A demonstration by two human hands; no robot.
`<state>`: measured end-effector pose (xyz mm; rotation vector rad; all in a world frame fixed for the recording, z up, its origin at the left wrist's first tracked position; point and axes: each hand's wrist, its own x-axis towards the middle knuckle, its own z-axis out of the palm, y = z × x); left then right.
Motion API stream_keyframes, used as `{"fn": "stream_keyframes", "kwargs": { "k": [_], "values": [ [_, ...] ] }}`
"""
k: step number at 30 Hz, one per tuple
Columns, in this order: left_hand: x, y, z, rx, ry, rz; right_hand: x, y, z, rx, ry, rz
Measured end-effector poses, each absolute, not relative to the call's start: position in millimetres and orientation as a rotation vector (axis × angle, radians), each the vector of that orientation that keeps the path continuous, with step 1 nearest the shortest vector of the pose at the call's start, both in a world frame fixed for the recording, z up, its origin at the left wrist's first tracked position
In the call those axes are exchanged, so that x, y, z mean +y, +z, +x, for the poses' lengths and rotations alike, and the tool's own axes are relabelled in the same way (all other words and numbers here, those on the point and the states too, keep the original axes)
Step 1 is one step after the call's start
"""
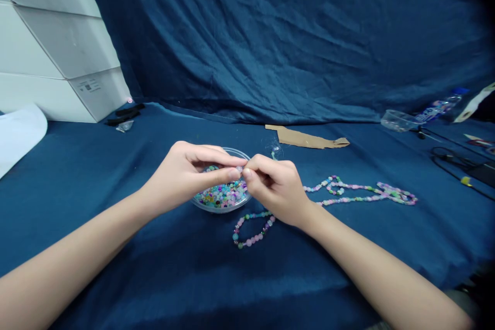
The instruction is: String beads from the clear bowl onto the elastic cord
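Observation:
Above a clear round bowl (222, 210) of small multicoloured beads, my two hands meet at the fingertips. My left hand (199, 167) pinches a pale bead (239, 169) between thumb and fingers. My right hand (270, 180) is closed right beside that bead, thumb against forefinger; what it pinches is too small to make out. A long string of pastel beads (359, 198) lies on the blue cloth to the right and passes behind my right hand. Below the hands, a loop of beads (253, 240) rests on the cloth.
A torn strip of brown cardboard (309, 139) lies behind the bowl, near some clear thread (275, 149). White boxes (58, 62) stand at the back left. At the right are a clear container (398, 121), a bottle (441, 108) and black cables (448, 165).

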<state>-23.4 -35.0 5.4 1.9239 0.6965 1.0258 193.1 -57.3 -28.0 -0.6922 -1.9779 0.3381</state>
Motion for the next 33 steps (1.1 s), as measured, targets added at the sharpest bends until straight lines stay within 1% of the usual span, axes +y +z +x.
{"fn": "stream_keyframes", "kwargs": {
  "k": [7,10,13,16,19,21,23,26,28,33],
  "values": [
    [-35.4,2.7,-23.7,0.717,1.006,1.765,-57.8,-29.7,195.6,-1.992,0.606,-0.738],
    [-35.4,2.8,-24.2,0.65,1.023,1.705,-58.6,-29.1,196.8,-2.015,0.665,-0.755],
    [-37.5,6.1,-24.1,0.598,1.058,1.715,-59.6,-27.6,197.9,-2.029,0.715,-0.675],
    [-39.5,10.7,-23.8,0.635,1.106,1.823,-59.6,-26.6,197.7,-2.004,0.679,-0.622],
    [-35.1,12.4,-25.6,0.827,1.117,2.19,-57.6,-26.2,195.8,-1.84,0.681,-0.647],
    [-27.8,10.5,-28.3,0.946,1.01,2.539,-55.4,-25.6,194.3,-1.67,0.768,-0.628],
    [-19.1,7.3,-30.8,1.018,0.776,2.763,-52.7,-24.8,193.5,-1.509,0.878,-0.572],
    [-9.7,4.5,-31.4,1.106,0.36,2.815,-49.0,-23.4,193.7,-1.35,1.045,-0.518],
    [-7.3,5.0,-29.4,1.152,0.179,2.809,-47.4,-22.7,194.0,-1.294,1.115,-0.529],
    [-8.3,10.0,-23.1,1.249,0.085,2.913,-45.4,-22.4,193.7,-1.264,1.129,-0.607]
  ]
}}
